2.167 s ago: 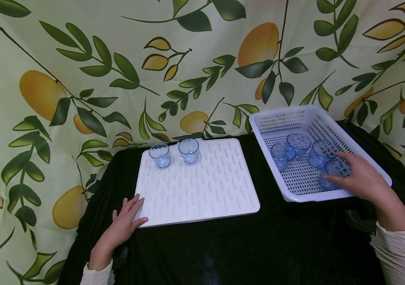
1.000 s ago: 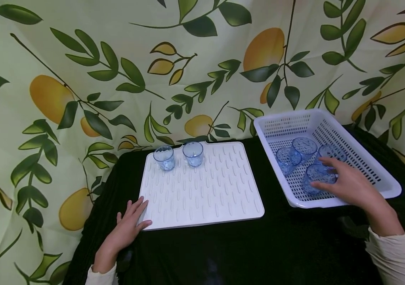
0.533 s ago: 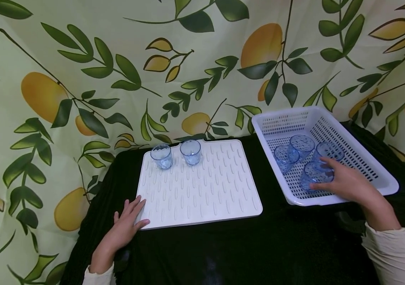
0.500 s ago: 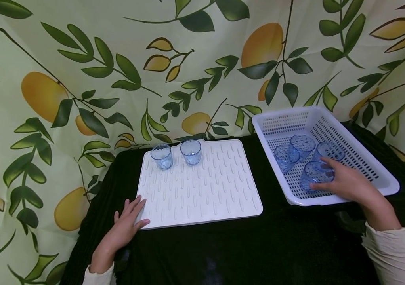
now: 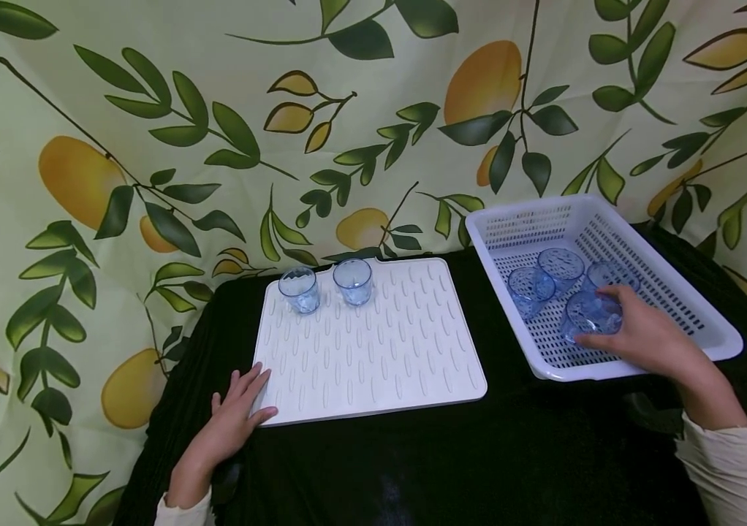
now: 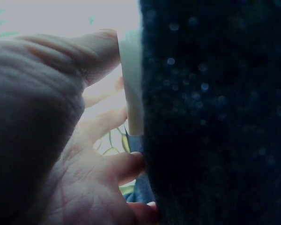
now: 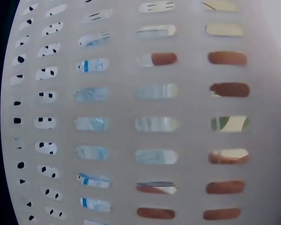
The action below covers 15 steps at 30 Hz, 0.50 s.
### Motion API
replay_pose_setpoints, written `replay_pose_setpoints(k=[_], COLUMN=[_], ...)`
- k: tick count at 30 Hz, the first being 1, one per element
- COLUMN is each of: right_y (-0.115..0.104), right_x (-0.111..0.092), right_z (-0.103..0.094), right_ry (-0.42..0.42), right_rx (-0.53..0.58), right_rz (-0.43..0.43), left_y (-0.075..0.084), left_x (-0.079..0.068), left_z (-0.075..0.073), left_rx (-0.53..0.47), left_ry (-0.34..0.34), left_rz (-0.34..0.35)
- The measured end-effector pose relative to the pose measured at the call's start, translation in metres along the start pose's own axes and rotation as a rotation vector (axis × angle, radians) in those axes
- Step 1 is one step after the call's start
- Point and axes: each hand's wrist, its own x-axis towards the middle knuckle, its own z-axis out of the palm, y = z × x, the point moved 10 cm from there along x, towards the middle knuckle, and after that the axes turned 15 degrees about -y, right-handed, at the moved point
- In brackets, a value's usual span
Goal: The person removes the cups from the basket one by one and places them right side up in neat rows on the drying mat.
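In the head view, my right hand (image 5: 653,336) reaches into the white slotted basket (image 5: 560,373) and grips a blue patterned drinking glass (image 5: 587,314) between thumb and fingers. Three more blue glasses (image 5: 559,267) stand close behind it in the basket. My left hand (image 5: 232,418) rests its fingers and thumb at the front left corner of a white ridged drying board (image 5: 380,358). The left wrist view shows the thumb (image 6: 96,54) against the board's edge (image 6: 134,84). Through the basket slots (image 7: 122,110), the right wrist view shows bits of blue glass and of the hand.
Two blue glasses, one at the back left corner (image 5: 299,292) and one beside it (image 5: 354,283), stand upright on the board. A black cloth (image 5: 452,460) covers the table. Behind hangs a curtain (image 5: 360,161) printed with leaves and fruit.
My right hand shifted left in the basket onto the front glass, which moved left and now stands slightly higher and tilted in its grip. The left hand stayed at the board.
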Motion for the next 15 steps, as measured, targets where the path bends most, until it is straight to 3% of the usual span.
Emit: replay_pose_setpoints(k=[15], right_y=[-0.002], right_x=[-0.0005], right_z=[-0.0008], right_ry=[-0.006], right_rx=[-0.005], right_rz=[-0.016], left_y=[0.0011], left_x=[-0.0016], left_z=[0.0011], left_rx=[0.002], left_ry=[0.002], left_rz=[-0.004])
